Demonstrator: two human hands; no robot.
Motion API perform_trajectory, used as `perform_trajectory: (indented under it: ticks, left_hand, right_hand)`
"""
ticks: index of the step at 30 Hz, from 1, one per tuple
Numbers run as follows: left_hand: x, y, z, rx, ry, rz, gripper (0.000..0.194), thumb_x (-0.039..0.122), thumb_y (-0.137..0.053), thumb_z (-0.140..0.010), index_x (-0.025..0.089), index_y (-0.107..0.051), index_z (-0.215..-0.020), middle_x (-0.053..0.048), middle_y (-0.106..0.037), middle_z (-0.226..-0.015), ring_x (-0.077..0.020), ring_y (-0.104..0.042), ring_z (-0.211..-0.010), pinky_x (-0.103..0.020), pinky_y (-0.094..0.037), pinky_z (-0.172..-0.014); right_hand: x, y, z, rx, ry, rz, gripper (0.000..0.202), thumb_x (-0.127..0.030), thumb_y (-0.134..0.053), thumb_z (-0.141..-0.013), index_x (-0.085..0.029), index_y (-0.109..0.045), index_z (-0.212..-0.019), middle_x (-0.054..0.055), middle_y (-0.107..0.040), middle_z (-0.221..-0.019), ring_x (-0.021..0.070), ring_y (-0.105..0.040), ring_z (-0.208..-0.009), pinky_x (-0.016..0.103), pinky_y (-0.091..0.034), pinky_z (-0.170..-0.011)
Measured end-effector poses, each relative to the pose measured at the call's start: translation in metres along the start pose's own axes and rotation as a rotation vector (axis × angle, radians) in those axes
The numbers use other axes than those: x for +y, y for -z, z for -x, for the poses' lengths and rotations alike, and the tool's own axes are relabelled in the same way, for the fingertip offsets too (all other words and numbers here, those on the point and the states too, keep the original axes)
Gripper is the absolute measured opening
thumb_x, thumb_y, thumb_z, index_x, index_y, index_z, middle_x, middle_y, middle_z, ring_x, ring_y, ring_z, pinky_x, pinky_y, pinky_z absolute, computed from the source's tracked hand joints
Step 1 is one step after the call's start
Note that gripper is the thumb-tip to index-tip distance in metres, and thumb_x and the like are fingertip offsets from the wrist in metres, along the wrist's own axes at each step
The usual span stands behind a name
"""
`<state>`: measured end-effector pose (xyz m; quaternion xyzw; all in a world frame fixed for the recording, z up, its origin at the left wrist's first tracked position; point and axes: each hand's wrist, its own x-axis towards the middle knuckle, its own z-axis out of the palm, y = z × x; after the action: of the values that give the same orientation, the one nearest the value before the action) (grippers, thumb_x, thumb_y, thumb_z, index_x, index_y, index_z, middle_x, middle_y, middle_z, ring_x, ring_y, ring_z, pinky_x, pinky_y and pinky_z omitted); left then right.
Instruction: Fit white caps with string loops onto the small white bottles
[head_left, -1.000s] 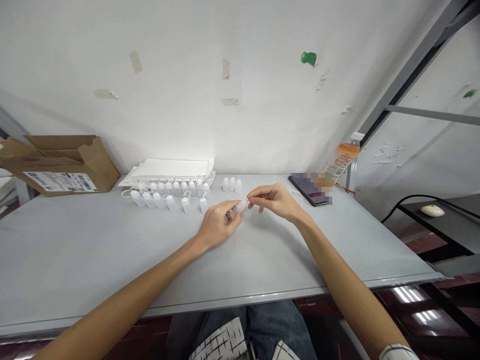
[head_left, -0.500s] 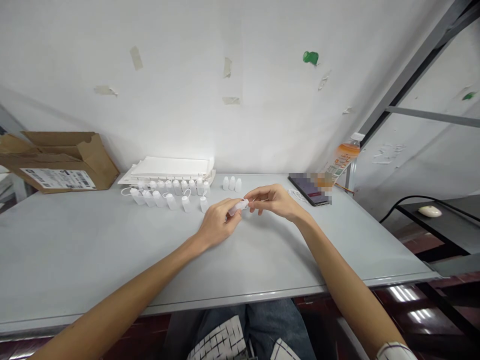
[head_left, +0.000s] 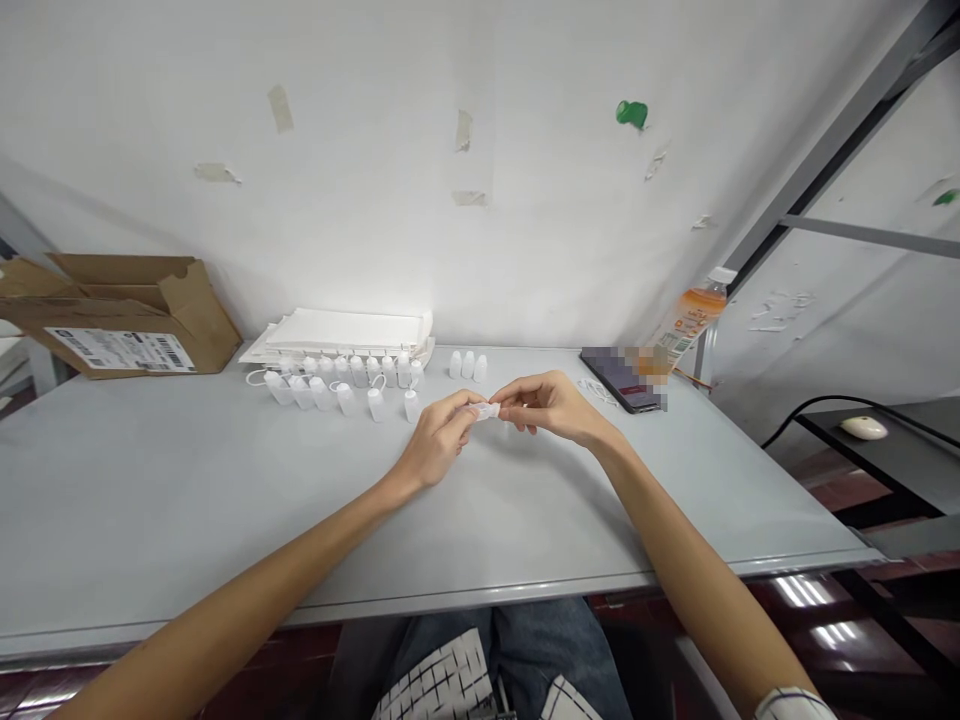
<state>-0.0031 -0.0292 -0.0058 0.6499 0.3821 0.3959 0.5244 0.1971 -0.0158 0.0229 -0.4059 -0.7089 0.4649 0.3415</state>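
Over the middle of the grey table [head_left: 495,540], my left hand [head_left: 439,438] is closed round a small white plastic bottle [head_left: 486,411]. My right hand [head_left: 551,405] pinches the bottle's right end between thumb and fingertips, and the fingers hide part of it. Several similar bottles with looped straps [head_left: 346,399] stand in rows at the back left. Three plain bottles without visible straps [head_left: 468,365] stand upright behind my hands. Some white straps [head_left: 598,392] lie right of my right hand.
An open cardboard box [head_left: 127,325] sits at the back left, beside white sheets [head_left: 345,328]. A dark phone [head_left: 622,380] and an orange-labelled drink bottle [head_left: 694,312] are at the back right. Beyond the table's right edge, a mouse [head_left: 864,428] rests on a black stand.
The small bottle has turned to lie more level between my hands. My left fingers now cover more of it, and my right fingertips press at its end. The camera view has shifted slightly.
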Motion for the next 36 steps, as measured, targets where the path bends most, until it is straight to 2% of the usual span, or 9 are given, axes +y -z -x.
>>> perform_trajectory:
  ticks: [5, 8, 11, 14, 17, 26, 30, 33, 36]
  left_hand:
    - [0.0, 0.001, 0.0, 0.027, -0.039, -0.082, 0.024, 0.031, -0.04, -0.088, 0.017, -0.06, -0.084, 0.005, -0.026, -0.055, -0.0094, -0.027, -0.047, -0.022, -0.023, -0.042]
    - [-0.002, 0.004, 0.0, 0.062, -0.133, -0.259, 0.026, 0.031, -0.039, -0.089, 0.017, -0.061, -0.084, 0.004, -0.036, -0.055, -0.0103, -0.032, -0.05, -0.024, -0.026, -0.046]
    - [-0.001, 0.006, 0.001, 0.078, -0.214, -0.444, 0.025, 0.028, -0.039, -0.087, 0.017, -0.061, -0.084, 0.003, -0.046, -0.058, -0.012, -0.04, -0.054, -0.025, -0.029, -0.053]
    - [0.0, 0.006, 0.001, 0.085, -0.238, -0.507, 0.026, 0.028, -0.038, -0.087, 0.017, -0.061, -0.084, 0.001, -0.053, -0.063, -0.0133, -0.045, -0.058, -0.026, -0.03, -0.055]
    - [0.001, 0.006, 0.002, 0.092, -0.255, -0.52, 0.026, 0.029, -0.038, -0.089, 0.017, -0.059, -0.082, 0.002, -0.051, -0.06, -0.0124, -0.043, -0.054, -0.025, -0.029, -0.053]
    - [-0.003, 0.003, 0.006, 0.21, -0.596, -0.647, 0.03, 0.022, -0.032, -0.094, 0.018, -0.052, -0.072, 0.001, -0.055, -0.059, -0.0107, -0.044, -0.05, -0.025, -0.034, -0.053]
    - [-0.005, 0.0, 0.008, 0.283, -0.69, -0.709, 0.025, 0.021, -0.033, -0.093, 0.018, -0.055, -0.082, 0.0, -0.057, -0.061, -0.0114, -0.048, -0.05, -0.025, -0.037, -0.055]
    - [-0.008, -0.001, 0.007, 0.303, -0.681, -0.693, 0.021, 0.022, -0.036, -0.092, 0.016, -0.054, -0.102, 0.002, -0.058, -0.063, -0.0117, -0.049, -0.051, -0.025, -0.037, -0.056]
    - [-0.007, 0.001, 0.004, 0.279, -0.535, -0.643, 0.026, 0.028, -0.037, -0.094, 0.016, -0.052, -0.111, 0.003, -0.055, -0.064, -0.0117, -0.047, -0.053, -0.025, -0.037, -0.057]
  right_hand:
    - [-0.005, -0.007, 0.0, 0.061, 0.018, 0.104, 0.021, -0.037, -0.071, -0.076, -0.019, -0.076, -0.087, 0.005, -0.066, -0.08, 0.0146, -0.055, -0.069, 0.024, -0.041, -0.051]
    - [-0.004, -0.012, 0.0, 0.09, 0.073, 0.183, 0.015, -0.033, -0.069, -0.078, -0.021, -0.075, -0.085, 0.005, -0.069, -0.089, 0.0175, -0.06, -0.081, 0.029, -0.046, -0.069]
    - [-0.002, -0.015, 0.0, 0.089, 0.145, 0.212, 0.011, -0.027, -0.067, -0.08, -0.022, -0.074, -0.087, 0.004, -0.07, -0.094, 0.0197, -0.062, -0.092, 0.036, -0.045, -0.089]
    - [0.0, -0.015, -0.001, 0.086, 0.184, 0.214, 0.01, -0.025, -0.068, -0.08, -0.023, -0.073, -0.088, 0.005, -0.069, -0.102, 0.0215, -0.061, -0.102, 0.04, -0.041, -0.097]
    - [0.0, -0.016, -0.001, 0.086, 0.187, 0.189, 0.009, -0.026, -0.069, -0.079, -0.023, -0.072, -0.086, 0.006, -0.067, -0.112, 0.0231, -0.06, -0.109, 0.042, -0.039, -0.101]
    - [-0.006, -0.024, 0.004, -0.122, 0.064, -0.096, 0.031, -0.044, -0.066, -0.084, -0.013, -0.072, -0.083, 0.008, -0.072, -0.073, 0.022, -0.069, -0.076, 0.036, -0.051, -0.078]
    - [-0.007, -0.023, 0.005, -0.162, 0.075, -0.187, 0.03, -0.042, -0.065, -0.086, -0.013, -0.072, -0.086, 0.007, -0.071, -0.073, 0.0212, -0.07, -0.071, 0.038, -0.052, -0.079]
    - [-0.007, -0.02, 0.004, -0.139, 0.086, -0.186, 0.03, -0.042, -0.062, -0.088, -0.013, -0.071, -0.088, 0.007, -0.071, -0.08, 0.0197, -0.07, -0.065, 0.039, -0.053, -0.077]
    - [-0.006, -0.018, 0.004, -0.061, 0.095, -0.152, 0.029, -0.041, -0.064, -0.086, -0.013, -0.071, -0.089, 0.005, -0.069, -0.077, 0.019, -0.069, -0.064, 0.038, -0.053, -0.074]
